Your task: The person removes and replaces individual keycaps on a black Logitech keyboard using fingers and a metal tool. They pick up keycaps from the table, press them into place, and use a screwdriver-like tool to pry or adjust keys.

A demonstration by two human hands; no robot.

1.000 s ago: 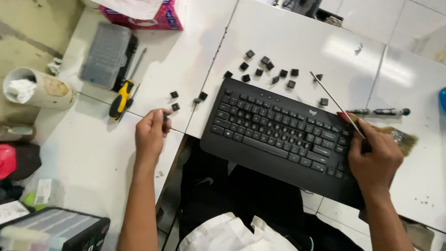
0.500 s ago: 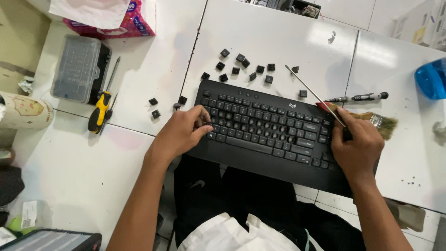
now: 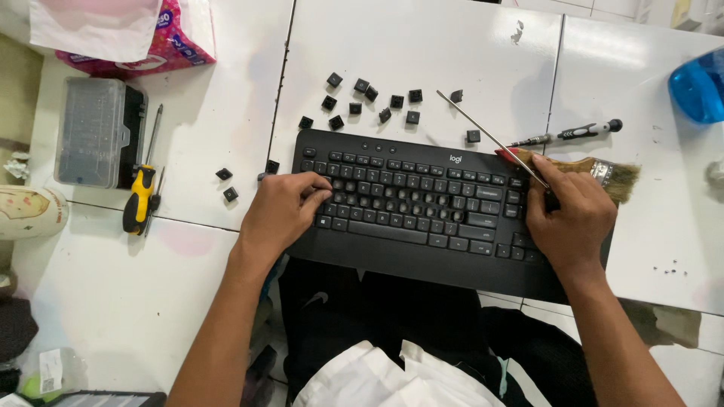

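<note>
A black keyboard [image 3: 422,203] lies at the table's near edge, over my lap. My left hand [image 3: 280,212] rests on its left end with bent fingers, thumb and forefinger tips together on the keys. What is under those tips is hidden. My right hand [image 3: 569,215] sits on the keyboard's right end and grips a thin metal rod with a red handle [image 3: 490,136], which points up and to the left. Several loose black keycaps [image 3: 369,98] lie just beyond the keyboard. Three more keycaps [image 3: 226,185] lie to the left of it.
A paintbrush [image 3: 611,172] and a small black precision screwdriver [image 3: 577,133] lie beyond my right hand. At the left are a yellow-handled screwdriver [image 3: 139,200], a grey plastic case [image 3: 94,132], a pink tissue pack [image 3: 162,41] and a cup [image 3: 30,212]. A blue object [image 3: 697,87] sits far right.
My left hand has come from the table at the left, where it pinched a small dark keycap, onto the keyboard's left keys. My right hand has kept the rod and shifted little.
</note>
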